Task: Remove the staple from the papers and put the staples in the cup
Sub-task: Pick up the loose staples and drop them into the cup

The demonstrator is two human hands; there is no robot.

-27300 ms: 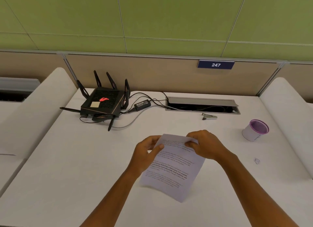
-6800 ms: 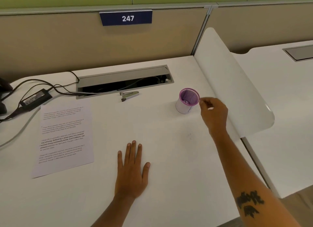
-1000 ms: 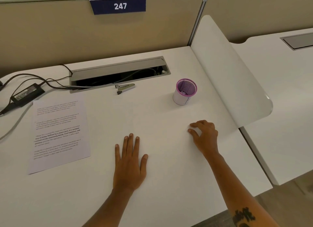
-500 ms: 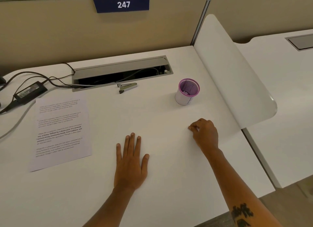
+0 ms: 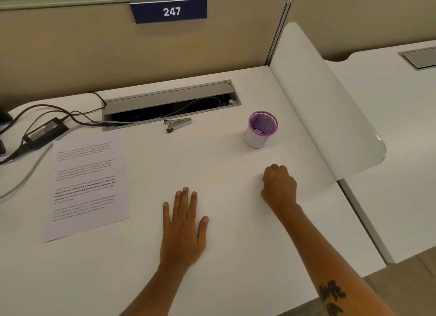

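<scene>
White cubicle desk (image 5: 224, 164) under a tan partition with a blue "247" plate (image 5: 168, 11). Right hand (image 5: 279, 186) at about four o'clock on the desk, fingers curled tight into a fist with knuckles up, fingertips tucked under against the surface; whether anything sits pinched inside, impossible to tell. Left hand (image 5: 184, 230) at six o'clock, palm flat down, fingers straight and slightly spread, holding nothing. Purple-rimmed mesh cup (image 5: 261, 129) at twelve o'clock from the fist, well apart, upright, small pale bits in its bottom. Grey staple remover (image 5: 177, 124) at ten o'clock from the cup, just in front of the open cable tray (image 5: 169, 103). Printed papers (image 5: 87, 186) lying flat at nine o'clock from the left hand, near a black power adapter (image 5: 46, 129) and its cables.
</scene>
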